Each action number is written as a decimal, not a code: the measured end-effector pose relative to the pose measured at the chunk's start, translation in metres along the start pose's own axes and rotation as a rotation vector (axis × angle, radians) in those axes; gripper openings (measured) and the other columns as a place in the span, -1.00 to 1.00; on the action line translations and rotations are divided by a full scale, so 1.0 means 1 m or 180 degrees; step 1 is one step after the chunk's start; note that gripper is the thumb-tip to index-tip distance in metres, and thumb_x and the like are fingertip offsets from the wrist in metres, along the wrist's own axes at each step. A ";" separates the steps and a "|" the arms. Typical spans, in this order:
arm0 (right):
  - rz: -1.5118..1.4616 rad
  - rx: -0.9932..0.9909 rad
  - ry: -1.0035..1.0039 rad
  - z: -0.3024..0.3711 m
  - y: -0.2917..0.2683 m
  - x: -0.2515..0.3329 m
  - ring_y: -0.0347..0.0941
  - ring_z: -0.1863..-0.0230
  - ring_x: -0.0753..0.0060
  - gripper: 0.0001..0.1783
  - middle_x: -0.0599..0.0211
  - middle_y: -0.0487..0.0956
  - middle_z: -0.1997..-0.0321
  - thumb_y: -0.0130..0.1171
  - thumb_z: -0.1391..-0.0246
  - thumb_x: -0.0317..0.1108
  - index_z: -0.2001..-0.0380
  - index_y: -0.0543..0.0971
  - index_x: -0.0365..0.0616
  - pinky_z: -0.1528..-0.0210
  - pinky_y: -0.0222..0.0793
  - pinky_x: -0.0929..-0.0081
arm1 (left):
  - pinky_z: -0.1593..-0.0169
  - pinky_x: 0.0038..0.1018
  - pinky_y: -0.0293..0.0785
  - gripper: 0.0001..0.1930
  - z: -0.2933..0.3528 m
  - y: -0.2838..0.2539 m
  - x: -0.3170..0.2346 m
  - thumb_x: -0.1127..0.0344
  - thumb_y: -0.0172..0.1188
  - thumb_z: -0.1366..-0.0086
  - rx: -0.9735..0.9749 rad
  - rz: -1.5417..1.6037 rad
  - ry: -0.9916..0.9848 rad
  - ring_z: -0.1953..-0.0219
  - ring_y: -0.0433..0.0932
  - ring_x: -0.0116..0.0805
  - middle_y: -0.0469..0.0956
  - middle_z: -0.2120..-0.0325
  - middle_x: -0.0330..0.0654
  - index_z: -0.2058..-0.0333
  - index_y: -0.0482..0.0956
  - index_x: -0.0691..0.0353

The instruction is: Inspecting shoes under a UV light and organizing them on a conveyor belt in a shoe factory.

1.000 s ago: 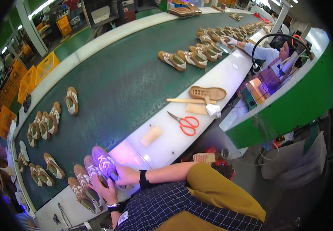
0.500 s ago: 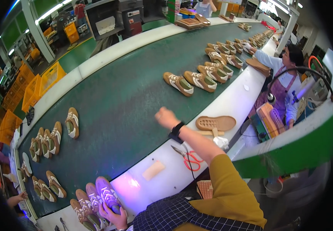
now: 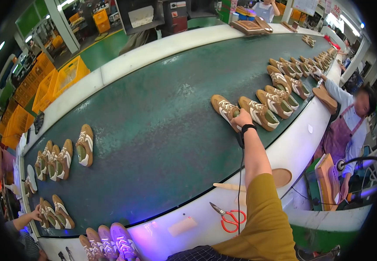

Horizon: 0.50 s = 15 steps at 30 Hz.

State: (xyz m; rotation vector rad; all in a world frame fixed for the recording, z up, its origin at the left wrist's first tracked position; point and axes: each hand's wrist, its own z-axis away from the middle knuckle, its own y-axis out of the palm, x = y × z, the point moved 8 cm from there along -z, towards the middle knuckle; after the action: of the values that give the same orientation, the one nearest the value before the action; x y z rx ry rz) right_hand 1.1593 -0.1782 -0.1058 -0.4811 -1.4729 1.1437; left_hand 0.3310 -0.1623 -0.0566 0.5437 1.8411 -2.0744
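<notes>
My right hand (image 3: 241,120) reaches across the green belt (image 3: 153,130) and is closed on the heel end of a tan sneaker (image 3: 223,107) with white laces and stripes. The sneaker rests on the belt, and my fingers hide part of its opening. Right beside it sits a matching sneaker (image 3: 258,114), with more pairs behind. At the lower edge stands a row of tan sneakers, the rightmost one (image 3: 122,239) lit purple. My left hand does not show there.
Red-handled scissors (image 3: 229,221), a pale stick (image 3: 228,186) and a brown sole (image 3: 283,177) lie on the white ledge by my right arm. A cable hangs along that arm. A co-worker (image 3: 349,126) sits at the right; another person's hand (image 3: 36,213) touches sneakers at the left.
My right hand has gone from above the bare belt to the nearest sneaker and closed on it. My left hand, formerly on the purple-lit sneaker, has dropped out of sight. The view has shifted.
</notes>
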 end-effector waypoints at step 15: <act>-0.2858 0.1393 0.0060 0.084 0.067 0.003 0.51 0.30 0.36 -0.55 0.22 0.57 0.30 0.32 0.28 -0.34 0.25 0.52 -0.35 0.21 0.41 0.44 | -0.13 -0.32 0.25 -0.05 -0.033 0.055 0.033 0.51 0.28 0.25 0.0375 0.2894 -0.0621 -0.07 0.27 -0.19 0.26 -0.02 -0.05 -0.20 0.04 0.27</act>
State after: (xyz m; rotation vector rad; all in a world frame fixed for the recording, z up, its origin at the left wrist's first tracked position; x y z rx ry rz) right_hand 1.0611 -0.1782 -0.1504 0.4480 -1.1580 0.6791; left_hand 0.3303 -0.1359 -0.1239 0.9451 1.0482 -1.5244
